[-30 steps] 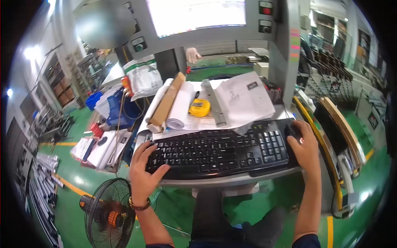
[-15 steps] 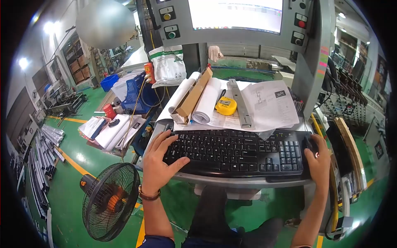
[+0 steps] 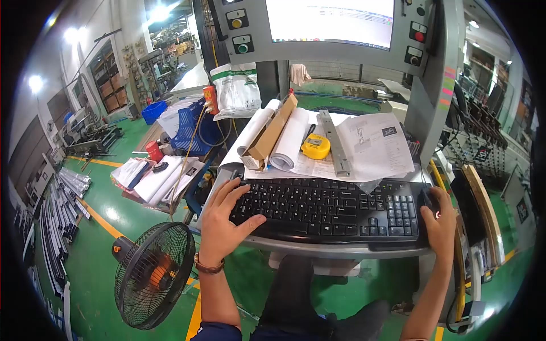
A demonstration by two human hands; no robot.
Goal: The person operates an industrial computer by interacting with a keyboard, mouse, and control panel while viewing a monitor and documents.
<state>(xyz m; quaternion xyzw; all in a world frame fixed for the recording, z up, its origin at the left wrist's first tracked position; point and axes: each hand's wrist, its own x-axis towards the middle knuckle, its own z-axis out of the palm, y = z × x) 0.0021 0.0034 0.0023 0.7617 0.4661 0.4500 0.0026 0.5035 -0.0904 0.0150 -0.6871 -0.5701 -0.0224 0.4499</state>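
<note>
My left hand (image 3: 224, 221) rests at the left end of a black keyboard (image 3: 307, 207), fingers spread and thumb stretched over its lower edge. At the keyboard's right end, my right hand (image 3: 439, 219) is curled around a dark computer mouse (image 3: 426, 199), which it largely covers. Behind the keys lie a yellow tape measure (image 3: 316, 146), a grey metal bar (image 3: 335, 145) and printed drawing sheets (image 3: 378, 142). Rolled white paper (image 3: 289, 142) and a long cardboard box (image 3: 270, 136) lie to their left.
Above the desk is a lit monitor (image 3: 333, 23) in a grey panel with buttons. A black fan (image 3: 153, 275) stands at lower left. Papers (image 3: 153, 179) and a blue crate (image 3: 190, 131) occupy a side table. Metal profiles (image 3: 54, 238) lie on the left floor.
The view has shifted slightly, so the scene sits a little lower and to the right. A blurred round shape at upper left is gone. Both hands keep their places.
</note>
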